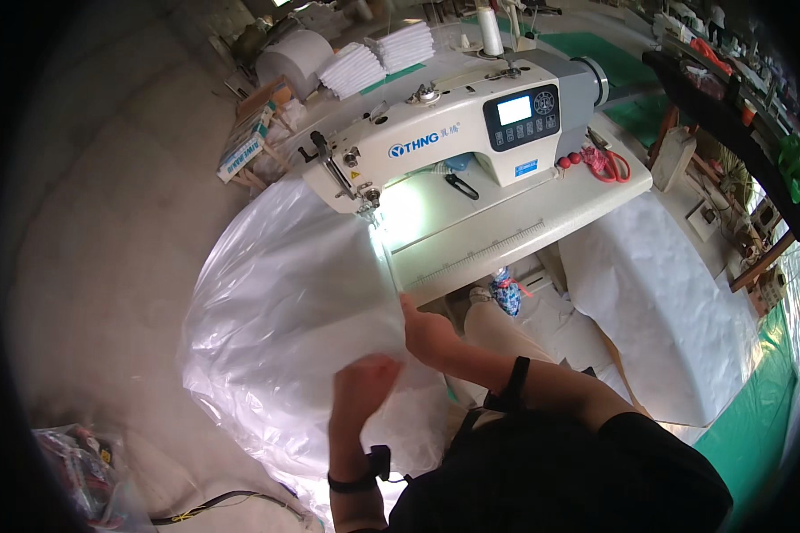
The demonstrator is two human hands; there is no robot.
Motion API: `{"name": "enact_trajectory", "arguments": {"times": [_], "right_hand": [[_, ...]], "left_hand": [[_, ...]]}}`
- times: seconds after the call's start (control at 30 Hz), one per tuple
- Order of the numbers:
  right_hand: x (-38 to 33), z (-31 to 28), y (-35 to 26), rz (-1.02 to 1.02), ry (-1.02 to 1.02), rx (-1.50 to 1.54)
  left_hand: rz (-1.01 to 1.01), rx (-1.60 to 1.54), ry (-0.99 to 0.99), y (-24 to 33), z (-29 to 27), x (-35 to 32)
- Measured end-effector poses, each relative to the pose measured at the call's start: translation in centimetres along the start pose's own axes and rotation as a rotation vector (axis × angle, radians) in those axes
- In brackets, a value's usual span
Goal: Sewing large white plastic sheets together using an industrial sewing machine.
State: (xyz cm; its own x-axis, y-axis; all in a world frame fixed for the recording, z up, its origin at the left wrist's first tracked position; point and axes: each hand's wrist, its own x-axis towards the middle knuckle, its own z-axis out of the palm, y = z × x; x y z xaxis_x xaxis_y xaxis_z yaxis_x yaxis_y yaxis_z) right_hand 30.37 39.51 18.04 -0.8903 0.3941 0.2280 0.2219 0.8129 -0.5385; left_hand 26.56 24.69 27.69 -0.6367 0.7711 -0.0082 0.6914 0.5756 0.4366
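Black clothing of the wearer fills the foreground at 6 o'clock; clock positions are taken from the centre of the view. Left hand, between 6 and 7 o'clock: fingers curled, outline blurred, held over white sheeting; whether it grips anything cannot be told. Right hand, at 5 o'clock: closed on the right-hand edge of the same sheeting, fingertips pointing toward 12. Each wrist bears a black band.

Glossy and translucent, the sheeting spreads from 7 to 10 o'clock, its edge running up to the lit needle end of a white sewing machine, which stands between 12 and 1. On the machine bed lie black thread snips at 1 o'clock and red-handled scissors at 2, just beside two red balls.

Beyond the machine: a thread cone between 12 and 1, folded white stacks between 11 and 12, and a large pale roll at 11. Periphery: a broad white sheet at 3 o'clock, green sheeting at 4, a black cable at 7, and a clear plastic bag at 8.
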Motion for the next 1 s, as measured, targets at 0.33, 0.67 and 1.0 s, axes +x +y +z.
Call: {"name": "enact_trajectory", "arguments": {"times": [0.33, 0.67, 1.0], "right_hand": [[5.4, -1.4, -0.5, -0.104, -0.099, -0.267], [12.0, -2.7, -0.1, -0.052, -0.151, -0.321], [13.0, -2.2, -0.2, 0.214, -0.107, 0.047]], "left_hand": [[-0.273, 0.392, 0.463, -14.9, -2.1, 3.1], [-0.428, 0.417, 0.265, -17.9, -2.3, 9.6], [-0.566, 0.374, 0.224, -19.8, -4.6, 15.8]]}}
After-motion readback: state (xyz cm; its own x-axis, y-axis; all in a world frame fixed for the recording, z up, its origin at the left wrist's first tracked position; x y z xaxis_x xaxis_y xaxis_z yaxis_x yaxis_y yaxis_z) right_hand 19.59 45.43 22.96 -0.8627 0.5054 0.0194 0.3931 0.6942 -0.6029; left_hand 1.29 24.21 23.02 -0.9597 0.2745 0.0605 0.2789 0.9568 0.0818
